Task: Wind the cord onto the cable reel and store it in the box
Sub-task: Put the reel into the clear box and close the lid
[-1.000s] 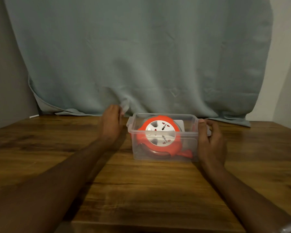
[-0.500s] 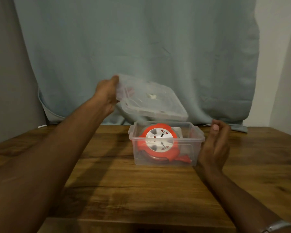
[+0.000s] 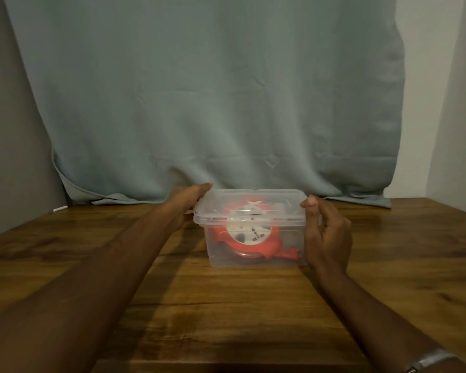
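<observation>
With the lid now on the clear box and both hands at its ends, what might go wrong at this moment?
1. The lid may sit on the box without being snapped; the picture cannot show a full seal, so it could pop off when lifted.
2. The cable reel leans upright and reaches close to the lid, so pressing down might meet resistance.
3. The right hand only touches the lid edge with its thumb; uneven pressure against the left hand could slide the box on the table.

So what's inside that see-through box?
Inside the clear box sits the orange cable reel with its white socket face. The lid on top blurs its upper part, and the wound cord itself cannot be made out.
</observation>
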Action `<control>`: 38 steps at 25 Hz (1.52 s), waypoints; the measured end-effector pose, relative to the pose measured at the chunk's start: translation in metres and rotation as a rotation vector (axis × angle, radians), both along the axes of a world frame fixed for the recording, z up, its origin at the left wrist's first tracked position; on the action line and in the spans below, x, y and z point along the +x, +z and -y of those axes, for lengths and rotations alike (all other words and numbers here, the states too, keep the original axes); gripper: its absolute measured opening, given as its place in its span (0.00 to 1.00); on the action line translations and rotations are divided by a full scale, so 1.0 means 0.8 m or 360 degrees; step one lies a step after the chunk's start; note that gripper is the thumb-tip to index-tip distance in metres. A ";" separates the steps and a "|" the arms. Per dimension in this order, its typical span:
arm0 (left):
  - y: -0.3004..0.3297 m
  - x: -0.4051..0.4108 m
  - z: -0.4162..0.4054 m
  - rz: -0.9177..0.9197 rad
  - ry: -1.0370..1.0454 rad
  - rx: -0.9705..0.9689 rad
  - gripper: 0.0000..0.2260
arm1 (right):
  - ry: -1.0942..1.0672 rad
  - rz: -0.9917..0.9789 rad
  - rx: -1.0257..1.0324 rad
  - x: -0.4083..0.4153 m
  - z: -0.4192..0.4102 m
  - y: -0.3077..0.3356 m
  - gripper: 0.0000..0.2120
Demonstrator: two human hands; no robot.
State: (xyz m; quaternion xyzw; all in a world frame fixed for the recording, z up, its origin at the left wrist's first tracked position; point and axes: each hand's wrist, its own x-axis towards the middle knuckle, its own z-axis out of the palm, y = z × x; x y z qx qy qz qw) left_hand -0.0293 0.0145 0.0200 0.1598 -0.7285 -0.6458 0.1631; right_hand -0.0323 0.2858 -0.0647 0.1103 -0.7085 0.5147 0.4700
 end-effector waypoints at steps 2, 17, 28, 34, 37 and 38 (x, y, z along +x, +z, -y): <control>-0.005 -0.004 -0.001 0.0083 -0.0092 -0.0095 0.16 | -0.0039 0.0038 -0.0018 -0.002 0.001 0.000 0.24; 0.015 -0.018 -0.019 0.0252 -0.0089 -0.0960 0.13 | 0.0140 0.0151 -0.0108 -0.019 0.000 0.005 0.27; -0.002 -0.018 -0.011 0.0214 -0.0040 -0.1176 0.16 | 0.0325 0.0328 -0.0299 -0.034 0.002 0.003 0.20; 0.021 -0.003 -0.036 -0.0186 -0.0079 -0.2336 0.23 | 0.0391 0.0330 -0.0311 -0.030 0.003 -0.001 0.23; 0.022 0.004 -0.081 0.0011 -0.0595 -0.2057 0.32 | 0.0490 0.0502 -0.0431 -0.024 0.004 -0.005 0.37; 0.019 0.003 -0.089 0.0117 -0.0717 -0.2017 0.33 | 0.0623 0.0570 -0.0541 -0.024 0.006 -0.007 0.39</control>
